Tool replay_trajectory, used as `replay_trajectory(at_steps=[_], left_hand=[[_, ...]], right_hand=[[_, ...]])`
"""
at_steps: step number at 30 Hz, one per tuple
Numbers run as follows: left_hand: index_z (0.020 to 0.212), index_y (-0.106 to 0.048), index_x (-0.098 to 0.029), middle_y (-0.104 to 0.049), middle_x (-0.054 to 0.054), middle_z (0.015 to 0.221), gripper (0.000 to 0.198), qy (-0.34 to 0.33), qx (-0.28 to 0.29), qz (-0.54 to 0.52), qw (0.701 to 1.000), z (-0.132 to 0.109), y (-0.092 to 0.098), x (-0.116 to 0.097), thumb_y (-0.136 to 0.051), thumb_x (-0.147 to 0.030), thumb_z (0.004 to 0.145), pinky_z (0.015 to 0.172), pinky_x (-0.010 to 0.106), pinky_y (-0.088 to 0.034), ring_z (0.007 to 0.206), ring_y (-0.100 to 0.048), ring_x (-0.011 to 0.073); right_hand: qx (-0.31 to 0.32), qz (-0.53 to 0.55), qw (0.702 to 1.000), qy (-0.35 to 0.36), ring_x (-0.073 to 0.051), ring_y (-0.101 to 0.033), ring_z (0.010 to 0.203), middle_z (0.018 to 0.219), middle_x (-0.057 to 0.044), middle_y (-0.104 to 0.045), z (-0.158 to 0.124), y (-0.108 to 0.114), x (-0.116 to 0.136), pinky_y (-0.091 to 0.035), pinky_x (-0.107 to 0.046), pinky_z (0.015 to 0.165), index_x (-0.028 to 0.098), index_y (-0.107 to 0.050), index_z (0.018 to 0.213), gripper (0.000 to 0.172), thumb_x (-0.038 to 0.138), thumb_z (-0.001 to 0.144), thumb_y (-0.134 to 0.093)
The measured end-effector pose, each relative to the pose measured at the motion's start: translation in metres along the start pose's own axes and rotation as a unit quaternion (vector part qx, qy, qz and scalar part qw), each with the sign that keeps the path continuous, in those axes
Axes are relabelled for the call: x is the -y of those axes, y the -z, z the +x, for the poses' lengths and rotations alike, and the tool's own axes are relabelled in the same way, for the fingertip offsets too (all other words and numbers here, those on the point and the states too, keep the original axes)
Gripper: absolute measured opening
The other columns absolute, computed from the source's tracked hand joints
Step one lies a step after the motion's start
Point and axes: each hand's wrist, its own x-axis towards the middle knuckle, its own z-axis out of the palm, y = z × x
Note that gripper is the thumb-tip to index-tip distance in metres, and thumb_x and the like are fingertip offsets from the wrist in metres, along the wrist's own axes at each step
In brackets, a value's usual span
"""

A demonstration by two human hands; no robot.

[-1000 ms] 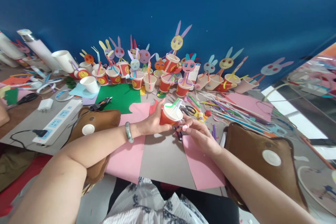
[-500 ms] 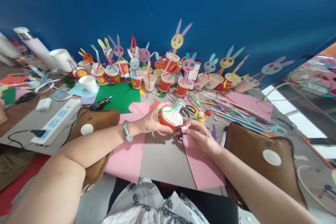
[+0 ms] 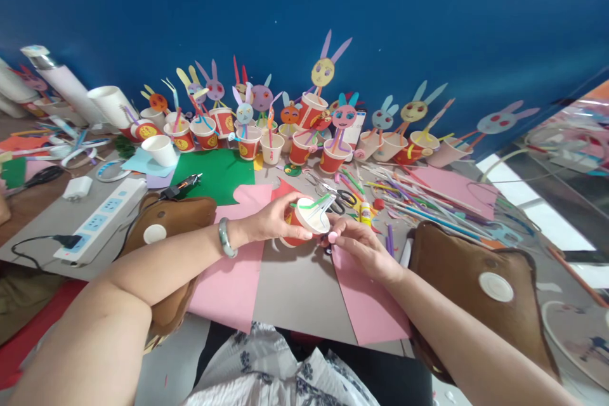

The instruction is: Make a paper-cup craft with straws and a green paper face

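Left hand (image 3: 273, 219): clamped round the red paper cup (image 3: 314, 221) — tilted, up over the tabletop (image 3: 295, 288)!
Right hand (image 3: 361, 248): and here it pinches a small pink piece (image 3: 332, 237) — close by that cup!

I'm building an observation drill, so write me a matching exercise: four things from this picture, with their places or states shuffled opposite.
Things
1. Nearest cup
2. Small pink piece
3. Bracelet
4. Power strip

Places or states
A. Around the left wrist
B. Has a black plug in it
C. In the left hand's grip
D. Pinched by the right hand

Pairs: 1-C, 2-D, 3-A, 4-B
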Motion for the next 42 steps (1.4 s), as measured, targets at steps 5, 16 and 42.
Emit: replay_trajectory(at_steps=[5, 16, 42], left_hand=[[0.143, -0.045, -0.02, -0.059, 0.014, 0.135, 0.097, -0.022, 0.009, 0.055, 0.998, -0.001, 0.004, -0.005, -0.093, -0.022, 0.059, 0.107, 0.042, -0.046, 0.128, -0.058, 0.0299], [0.125, -0.055, -0.014, -0.068, 0.014, 0.119, 0.065, 0.026, 0.037, 0.062, 0.997, -0.005, 0.008, -0.005, -0.085, -0.041, 0.074, 0.092, 0.037, -0.051, 0.11, -0.066, 0.0268], [0.124, -0.06, -0.016, -0.07, 0.013, 0.119, 0.06, 0.079, 0.073, -0.069, 0.992, -0.009, 0.003, -0.012, -0.084, -0.035, 0.073, 0.092, 0.038, -0.052, 0.107, -0.068, 0.026]], right_hand=[[-0.007, 0.008, 1.0, -0.017, -0.02, -0.067, 0.083, 0.108, -0.005, -0.072, -0.001, -0.001, 0.001, -0.054, -0.039, 0.077, 0.024, -0.07, 0.08, 0.016, 0.038, 0.085, -0.076], [-0.015, 0.03, 0.999, -0.032, -0.022, -0.071, 0.086, 0.094, -0.005, -0.075, -0.002, -0.003, 0.003, -0.058, -0.042, 0.08, 0.024, -0.069, 0.078, 0.017, 0.038, 0.084, -0.078], [-0.197, -0.302, 0.92, 0.154, -0.018, -0.07, 0.068, 0.082, -0.006, -0.073, -0.001, -0.006, 0.0, -0.059, -0.033, 0.063, 0.022, -0.067, 0.081, 0.018, 0.036, 0.092, -0.066]])
